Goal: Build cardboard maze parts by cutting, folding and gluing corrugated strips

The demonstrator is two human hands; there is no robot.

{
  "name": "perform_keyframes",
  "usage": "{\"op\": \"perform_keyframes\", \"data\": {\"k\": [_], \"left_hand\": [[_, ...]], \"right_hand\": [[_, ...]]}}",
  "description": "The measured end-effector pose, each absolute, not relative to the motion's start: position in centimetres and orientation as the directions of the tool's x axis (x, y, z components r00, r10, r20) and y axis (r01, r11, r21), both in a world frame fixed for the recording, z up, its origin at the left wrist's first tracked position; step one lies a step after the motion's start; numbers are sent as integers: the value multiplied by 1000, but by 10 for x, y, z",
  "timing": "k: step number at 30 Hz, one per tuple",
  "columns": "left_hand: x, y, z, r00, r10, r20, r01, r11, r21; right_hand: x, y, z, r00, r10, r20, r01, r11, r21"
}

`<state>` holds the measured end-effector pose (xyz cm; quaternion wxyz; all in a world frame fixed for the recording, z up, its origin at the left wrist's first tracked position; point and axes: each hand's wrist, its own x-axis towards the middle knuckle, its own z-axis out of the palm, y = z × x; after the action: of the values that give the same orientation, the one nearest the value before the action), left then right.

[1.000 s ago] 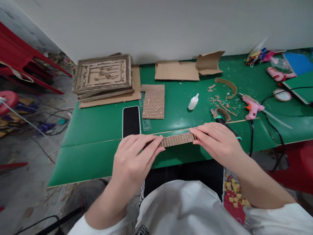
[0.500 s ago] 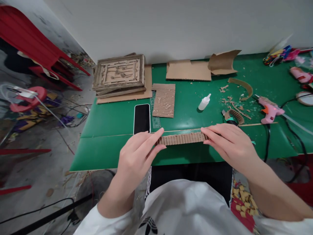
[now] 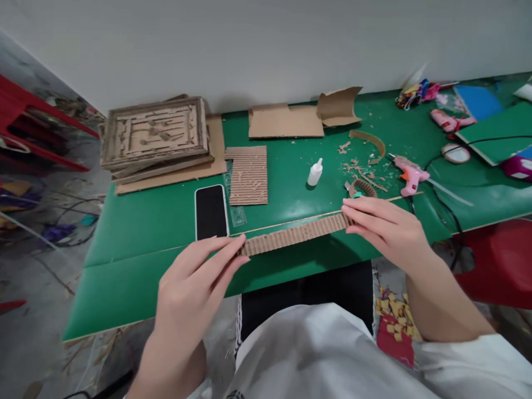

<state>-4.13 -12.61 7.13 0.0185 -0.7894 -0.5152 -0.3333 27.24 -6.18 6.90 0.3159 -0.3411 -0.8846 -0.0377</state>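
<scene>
A narrow strip of corrugated cardboard [image 3: 297, 234] stretches between my hands above the front of the green table [image 3: 137, 277]. My left hand [image 3: 195, 282] pinches its left end between thumb and fingers. At the other end, my right hand [image 3: 386, 230] grips the strip the same way and sits a little farther back. The strip's ridged face shows, and it slants up to the right. Just beyond my left hand lies a phone [image 3: 211, 212] with a dark screen. A ridged cardboard piece [image 3: 249, 176] rests partly over a clear ruler [image 3: 238, 215].
A white squeeze bottle [image 3: 315, 173] stands mid-table. Stacked cardboard frames [image 3: 155, 133] sit at back left, cardboard sheets [image 3: 286, 121] along the wall. Right of them are cardboard scraps [image 3: 357, 169], a curled strip [image 3: 366, 188] and a pink glue gun [image 3: 411, 174] with its cord.
My hands have moved apart, the left one outward, and more of the strip shows between them. It now slants more steeply. The view has turned to the right.
</scene>
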Motion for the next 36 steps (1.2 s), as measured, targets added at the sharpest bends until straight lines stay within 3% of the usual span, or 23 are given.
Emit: {"op": "perform_keyframes", "data": {"k": [10,20,27,36], "left_hand": [[-40,-126,73,229,825,517,816,-453,360],[-36,-124,76,250,811,528,860,-437,264],[-34,-125,74,211,829,518,847,-420,326],[-35,-123,70,196,815,546,835,-431,343]], "right_hand": [[271,-58,69,-549,605,577,621,757,-203],[273,-56,64,-538,622,569,620,749,-232],[289,-58,58,-414,697,586,661,672,-334],[285,-56,55,-447,666,597,569,727,-385]]}}
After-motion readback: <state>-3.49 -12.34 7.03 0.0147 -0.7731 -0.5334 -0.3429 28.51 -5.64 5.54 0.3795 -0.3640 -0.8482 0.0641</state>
